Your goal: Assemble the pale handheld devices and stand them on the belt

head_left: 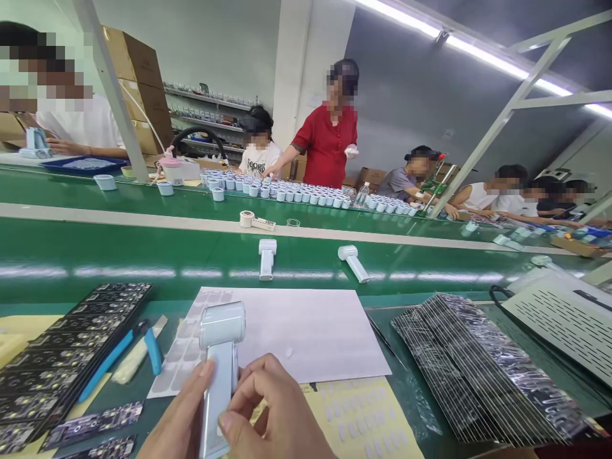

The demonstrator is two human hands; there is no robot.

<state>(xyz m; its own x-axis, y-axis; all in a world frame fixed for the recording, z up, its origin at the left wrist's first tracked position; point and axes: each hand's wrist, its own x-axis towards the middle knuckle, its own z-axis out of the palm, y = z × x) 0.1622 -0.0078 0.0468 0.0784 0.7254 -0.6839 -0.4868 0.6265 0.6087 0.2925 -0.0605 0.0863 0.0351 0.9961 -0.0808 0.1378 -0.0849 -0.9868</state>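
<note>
A pale blue handheld fan (220,376) with a drum-shaped head stands nearly upright in front of me. My left hand (179,414) is wrapped round the left side of its handle, thumb along the edge. On the handle's lower right, my right hand (275,408) is closed, thumb and bent fingers against the casing; whether a small piece is between them is hidden. Behind the fan lies a white sheet (306,325) with grey rounded stickers at its left. A yellowish sheet (358,408) of small oval stickers is partly under my right hand.
Circuit board panels (71,344) and blue-handled pliers (112,357) lie left. Tweezers (382,331) and more stacked boards (482,363) are right. Two similar fans (266,258) rest on the green conveyor belt (143,255). Beyond it, people sit or stand near many light blue cups (287,191).
</note>
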